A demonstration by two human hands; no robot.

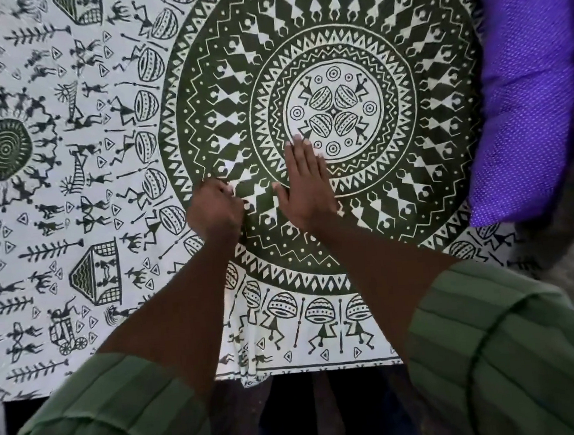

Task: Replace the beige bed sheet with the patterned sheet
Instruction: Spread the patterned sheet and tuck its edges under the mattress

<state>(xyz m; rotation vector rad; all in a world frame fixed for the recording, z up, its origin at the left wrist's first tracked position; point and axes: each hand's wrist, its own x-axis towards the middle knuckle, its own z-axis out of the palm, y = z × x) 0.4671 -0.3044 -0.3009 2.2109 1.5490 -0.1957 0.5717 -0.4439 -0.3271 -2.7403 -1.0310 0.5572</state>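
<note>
Patterned sheet (67, 148) spread flat over bed, purple pillow (526, 95) right

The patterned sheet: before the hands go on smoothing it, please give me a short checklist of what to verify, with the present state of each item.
1. patterned sheet lies spread over the bed: ok.
2. Cloth is flat around the big circle motif: ok, no clear wrinkle there.
3. Near edge hangs straight: not ok, a small bunch of folds shows at the near edge.
4. right hand is flat, palm down on the cloth: ok.
5. left hand has a hold on the cloth: cannot tell, its fingers are curled but the grip is hidden.
6. purple pillow is off the area to smooth: ok, it lies at the right side.
</note>
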